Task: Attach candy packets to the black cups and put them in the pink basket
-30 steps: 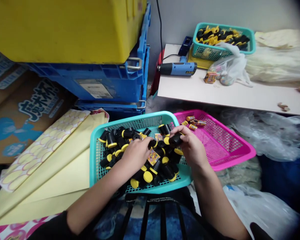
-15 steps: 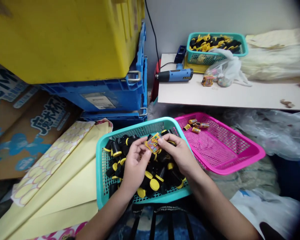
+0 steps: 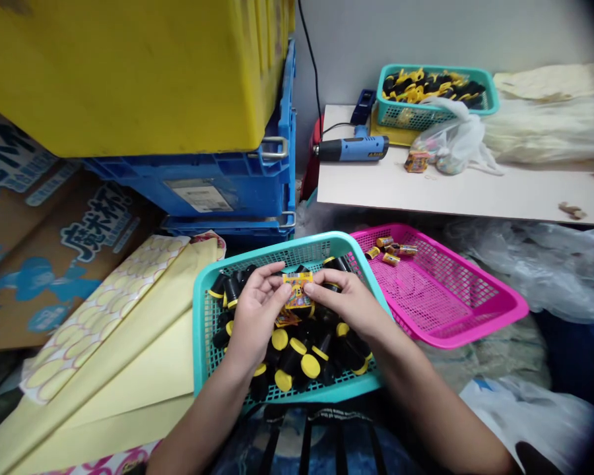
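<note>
A teal mesh basket (image 3: 204,330) on my lap holds several black tubes with yellow caps (image 3: 297,356). Both hands hover over it. My left hand (image 3: 255,310) and my right hand (image 3: 349,303) pinch the two ends of a small orange printed label (image 3: 297,290) between their fingertips, just above the tubes. A second orange label (image 3: 284,320) lies in the basket under my left fingers.
A pink mesh basket (image 3: 455,310) at the right holds a few labelled tubes (image 3: 391,251). Yellow sticker sheets (image 3: 109,330) lie at the left. Blue crates (image 3: 218,185) under a yellow crate (image 3: 129,66) stand behind. A white table (image 3: 475,191) carries a blue tool (image 3: 356,148), a plastic bag and another teal basket (image 3: 435,92).
A second ago the right hand held a black tube and the left reached among the tubes. Now both hands grip the orange label and have lowered it slightly toward the basket.
</note>
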Tool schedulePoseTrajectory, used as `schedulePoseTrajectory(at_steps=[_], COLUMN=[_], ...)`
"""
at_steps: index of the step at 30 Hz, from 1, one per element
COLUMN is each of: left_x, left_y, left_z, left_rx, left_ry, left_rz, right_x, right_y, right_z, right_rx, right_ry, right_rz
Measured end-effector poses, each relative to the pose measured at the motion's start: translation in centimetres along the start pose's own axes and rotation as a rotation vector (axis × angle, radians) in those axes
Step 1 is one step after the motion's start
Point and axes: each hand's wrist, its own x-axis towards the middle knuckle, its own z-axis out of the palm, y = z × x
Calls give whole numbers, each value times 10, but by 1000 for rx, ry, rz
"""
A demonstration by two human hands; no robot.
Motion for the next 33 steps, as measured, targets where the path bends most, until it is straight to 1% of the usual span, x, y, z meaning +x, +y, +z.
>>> schedulePoseTrajectory(at_steps=[2,4,5,7,9,11,14,16,21,24,27,29,31,33], left_x=[1,3,3,4,4,3,3,4,6,6,6,5,4,4], left_y=[5,9,9,9,6,3,1,0,-4,-6,-5,-3,-1,1], left_z=[-1,-2,-3,-4,-7,-10,-15,-16,-18,-20,-21,-20,-18,-15], left_rx=[46,107,138,199,243,267,280,286,289,284,292,285,258,207], left_ry=[-50,-77,-69,-18,52,100,126,131,123,114,93,80,54,-2], left_rz=[-35,-53,-48,-16,23,56,95,125,214,236,239,233,210,162], right_x=[1,1,2,3,4,5,4,3,2,2,2,2,2,2], right_y=[-2,-5,-6,-5,-1,3,6,4,1,2,3,4,6,8], right_z=[-1,-1,-1,-1,-2,-5,-10,-12,-16,-18,-19,-19,-17,-14], right_rx=[-86,-166,-185,-177,-80,122,452,535,434,369,299,239,174,127], right_ry=[-20,-13,-3,13,28,29,2,-12,-73,-116,-121,-104,-52,10], right_rz=[-36,-64,-64,-39,-28,-30,-42,-50,-59,-85,-115,-125,-134,-161])
